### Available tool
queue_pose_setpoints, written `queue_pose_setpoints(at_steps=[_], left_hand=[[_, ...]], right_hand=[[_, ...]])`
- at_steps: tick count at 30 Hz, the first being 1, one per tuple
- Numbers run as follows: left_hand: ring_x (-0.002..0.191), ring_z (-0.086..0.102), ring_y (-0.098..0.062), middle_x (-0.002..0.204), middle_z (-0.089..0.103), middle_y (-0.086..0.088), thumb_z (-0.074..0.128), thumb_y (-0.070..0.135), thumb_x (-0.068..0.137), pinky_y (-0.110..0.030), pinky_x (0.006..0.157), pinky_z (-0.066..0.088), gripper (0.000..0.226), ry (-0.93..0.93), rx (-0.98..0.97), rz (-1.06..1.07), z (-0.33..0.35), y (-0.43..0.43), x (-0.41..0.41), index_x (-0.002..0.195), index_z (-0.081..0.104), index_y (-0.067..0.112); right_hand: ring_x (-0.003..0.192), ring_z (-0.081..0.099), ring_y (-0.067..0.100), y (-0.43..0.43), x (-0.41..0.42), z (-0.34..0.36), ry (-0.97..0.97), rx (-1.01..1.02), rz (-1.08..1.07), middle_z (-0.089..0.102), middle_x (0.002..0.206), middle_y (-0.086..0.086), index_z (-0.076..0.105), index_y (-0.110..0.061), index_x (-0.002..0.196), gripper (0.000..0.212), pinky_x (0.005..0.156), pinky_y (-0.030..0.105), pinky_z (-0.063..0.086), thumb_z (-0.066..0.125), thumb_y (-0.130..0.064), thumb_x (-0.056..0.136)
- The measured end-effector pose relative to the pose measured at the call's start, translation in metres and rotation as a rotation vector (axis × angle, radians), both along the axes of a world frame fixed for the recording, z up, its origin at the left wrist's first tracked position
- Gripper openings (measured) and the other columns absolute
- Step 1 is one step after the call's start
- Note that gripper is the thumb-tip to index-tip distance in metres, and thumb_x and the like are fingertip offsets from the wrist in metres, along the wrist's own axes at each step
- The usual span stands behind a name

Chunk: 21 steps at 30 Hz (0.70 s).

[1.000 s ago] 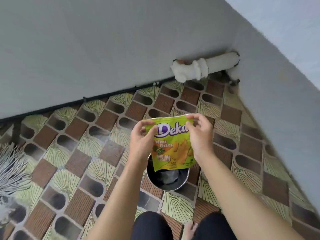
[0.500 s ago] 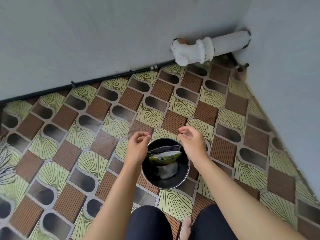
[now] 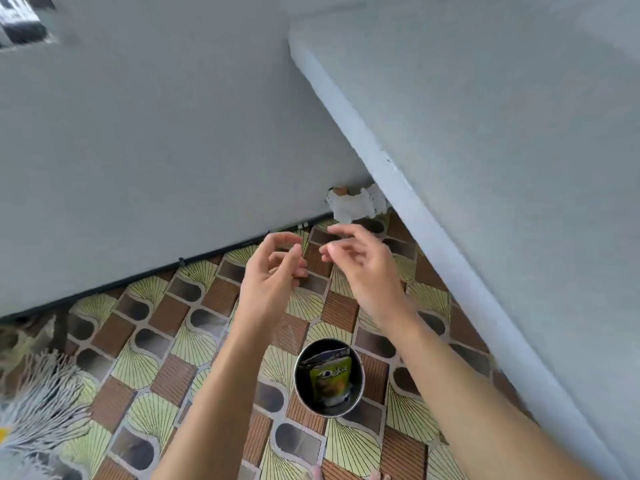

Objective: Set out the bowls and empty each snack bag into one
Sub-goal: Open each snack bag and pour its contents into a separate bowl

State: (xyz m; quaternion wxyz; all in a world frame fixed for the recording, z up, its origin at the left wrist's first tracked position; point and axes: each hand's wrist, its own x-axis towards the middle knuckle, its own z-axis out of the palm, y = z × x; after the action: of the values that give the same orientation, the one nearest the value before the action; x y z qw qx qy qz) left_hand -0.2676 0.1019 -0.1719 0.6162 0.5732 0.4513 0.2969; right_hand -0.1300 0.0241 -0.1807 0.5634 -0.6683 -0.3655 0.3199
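**A:** Two big surfaces first: the plain grey wall (image 3: 156, 150), and the green-and-brown patterned floor mat (image 3: 194, 344) that runs up to it.

**B:** And the hands?

**A:** The left hand (image 3: 273, 271) and the right hand (image 3: 360, 268) hang side by side above the mat. Their fingers are loosely bent and grasp nothing, and the hands do not touch.

**B:** Where does the work lie from them?

**A:** Toward the person. The round dark metal bowl (image 3: 300, 382) sits on the mat between the two forearms and touches neither. Neither hand looks plainly nearer.

**B:** And the bag?

**A:** The green foil snack bag with white "Deka" lettering (image 3: 329, 379) is inside that bowl, printed face toward the camera. Its long axis runs from the near rim to the far rim, with the top edge toward the wall. I cannot tell whether it leans or lies flat, or whether it is torn open.

**B:** So what comes next?

**A:** I judge the emptying not done. A hand would need to draw toward the person and downward, and take the top edge at the far rim.
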Motion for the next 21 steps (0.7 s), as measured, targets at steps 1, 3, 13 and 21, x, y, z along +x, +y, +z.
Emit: queue_pose_setpoints(at_steps=[1,3,13,21], left_hand=[[0.076,0.066,-0.017,0.083,0.068,-0.004,0.061,0.024,0.103,-0.035,0.074,0.055,0.008,-0.019,0.021,-0.022,0.03,-0.001,0.002,0.104,0.069,0.023],[0.077,0.066,-0.019,0.082,0.068,-0.005,0.06,0.026,0.103,-0.035,0.074,0.055,0.01,-0.045,0.084,-0.071,0.078,-0.003,0.006,0.105,0.068,0.019],[0.078,0.07,-0.014,0.089,0.07,-0.009,0.061,0.03,0.1,-0.026,0.074,0.056,0.019,-0.219,0.365,-0.42,0.248,-0.061,0.089,0.104,0.068,0.013],[0.077,0.07,-0.017,0.079,0.068,-0.01,0.06,0.024,0.102,-0.04,0.081,0.054,0.015,-0.327,0.359,-0.708,0.273,-0.162,0.207,0.092,0.069,0.018]], right_hand=[[0.094,0.072,0.006,-0.002,0.001,0.029,-0.005,0.025,-0.004,0.075,0.1,-0.005,0.064,-0.027,0.121,0.022,0.087,0.025,0.058,0.062,-0.023,0.099],[0.093,0.072,0.008,-0.008,0.005,0.077,-0.015,0.08,-0.014,0.075,0.097,-0.003,0.065,-0.025,0.119,0.02,0.087,0.025,0.058,0.062,-0.022,0.099],[0.083,0.07,0.025,-0.114,0.068,0.255,-0.158,0.372,-0.328,0.071,0.085,0.011,0.062,-0.01,0.104,0.007,0.078,0.023,0.053,0.061,-0.016,0.1],[0.075,0.065,0.02,-0.256,0.144,0.277,-0.252,0.442,-0.686,0.067,0.077,0.01,0.063,-0.009,0.098,0.006,0.076,0.025,0.051,0.06,-0.013,0.101]])
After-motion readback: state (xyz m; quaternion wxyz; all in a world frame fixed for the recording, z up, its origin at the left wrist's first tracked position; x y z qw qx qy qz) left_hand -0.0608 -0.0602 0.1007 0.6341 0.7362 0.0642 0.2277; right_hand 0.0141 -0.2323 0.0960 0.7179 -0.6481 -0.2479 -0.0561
